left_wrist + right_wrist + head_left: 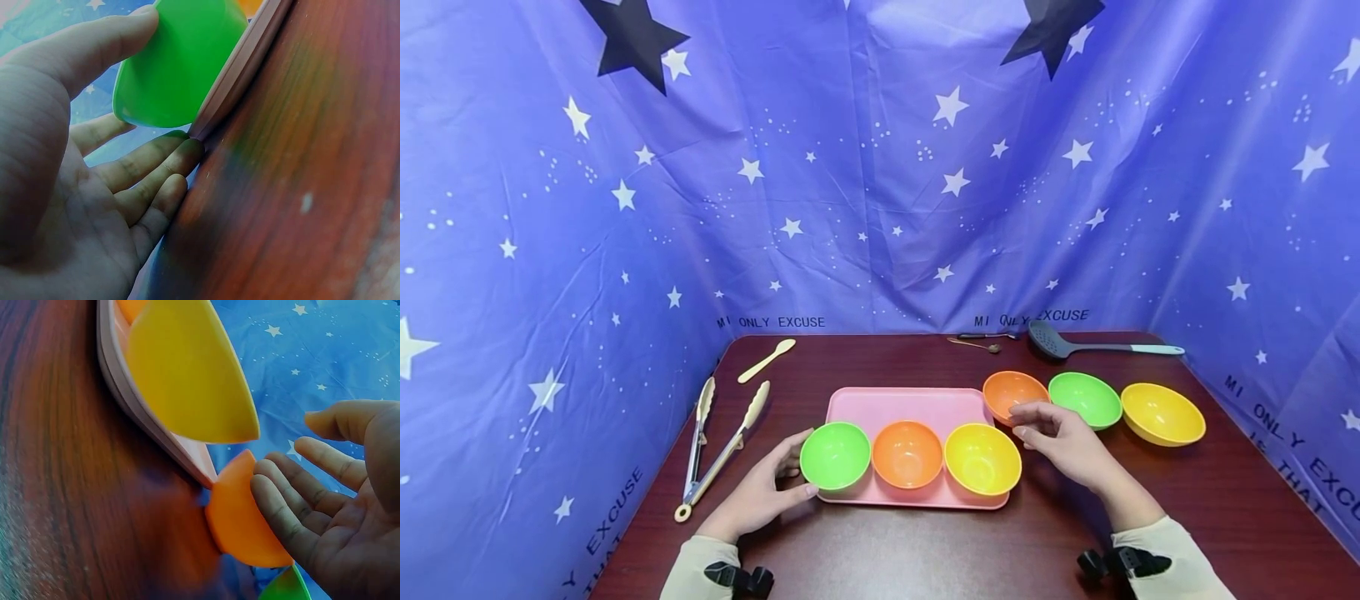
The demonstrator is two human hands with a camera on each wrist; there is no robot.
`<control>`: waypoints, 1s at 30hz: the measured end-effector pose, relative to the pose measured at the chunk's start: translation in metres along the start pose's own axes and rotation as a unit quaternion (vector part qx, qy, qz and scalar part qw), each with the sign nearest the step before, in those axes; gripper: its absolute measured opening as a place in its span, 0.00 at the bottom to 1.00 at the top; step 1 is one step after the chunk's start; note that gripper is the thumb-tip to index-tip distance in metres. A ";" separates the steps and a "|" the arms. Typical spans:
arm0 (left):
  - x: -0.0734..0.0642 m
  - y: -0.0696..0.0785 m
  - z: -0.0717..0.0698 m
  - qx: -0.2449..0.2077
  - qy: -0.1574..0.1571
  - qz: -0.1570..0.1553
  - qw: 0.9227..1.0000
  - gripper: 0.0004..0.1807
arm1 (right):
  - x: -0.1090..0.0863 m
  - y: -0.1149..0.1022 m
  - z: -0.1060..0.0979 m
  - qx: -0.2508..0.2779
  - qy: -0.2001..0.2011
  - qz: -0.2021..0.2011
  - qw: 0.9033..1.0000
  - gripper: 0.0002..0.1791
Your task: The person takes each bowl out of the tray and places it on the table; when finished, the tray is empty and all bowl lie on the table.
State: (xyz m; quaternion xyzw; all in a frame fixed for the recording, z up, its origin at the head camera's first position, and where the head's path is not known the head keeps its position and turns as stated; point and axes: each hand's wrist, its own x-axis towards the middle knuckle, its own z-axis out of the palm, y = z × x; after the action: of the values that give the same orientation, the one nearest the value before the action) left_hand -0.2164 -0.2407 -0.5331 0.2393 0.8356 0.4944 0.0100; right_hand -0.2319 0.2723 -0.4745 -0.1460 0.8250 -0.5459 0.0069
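On a pink tray [917, 402], three bowls stand in a row: a green bowl [835, 456] at left, an orange bowl [907, 454] in the middle and a yellow bowl [982, 459] at right. My left hand [767, 485] is beside the green bowl, thumb and fingers spread about its left side. In the left wrist view the thumb tip overlaps the green bowl [181, 62]; whether it touches cannot be told. My right hand [1063, 442] hovers with fingers extended between the yellow bowl and a second orange bowl [1011, 392], partly covering the latter, and holds nothing.
Right of the tray stand another green bowl [1084, 398] and another yellow bowl [1163, 412]. Behind them lies a slotted spatula-like ladle [1051, 342], with small thin utensils [977, 344] nearby. At left are tongs [718, 467] and a pale spoon [766, 362]. A starry curtain [880, 183] surrounds the table.
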 end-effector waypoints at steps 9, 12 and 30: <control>0.000 0.003 0.000 -0.005 -0.004 -0.004 1.000 0.45 | 0.000 0.004 0.008 0.031 -0.032 0.008 0.999 0.21; 0.000 0.003 0.001 -0.006 -0.005 -0.004 1.000 0.46 | 0.000 0.005 0.009 0.018 -0.038 0.007 0.999 0.20; -0.001 0.009 0.000 -0.006 -0.002 -0.001 1.000 0.46 | 0.001 0.003 0.020 -0.023 -0.057 0.039 0.997 0.21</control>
State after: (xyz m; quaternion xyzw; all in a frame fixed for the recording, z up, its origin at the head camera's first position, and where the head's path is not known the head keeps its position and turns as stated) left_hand -0.2123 -0.2374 -0.5253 0.2398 0.8327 0.4990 0.0136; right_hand -0.2307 0.2555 -0.4849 -0.1445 0.8405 -0.5172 0.0718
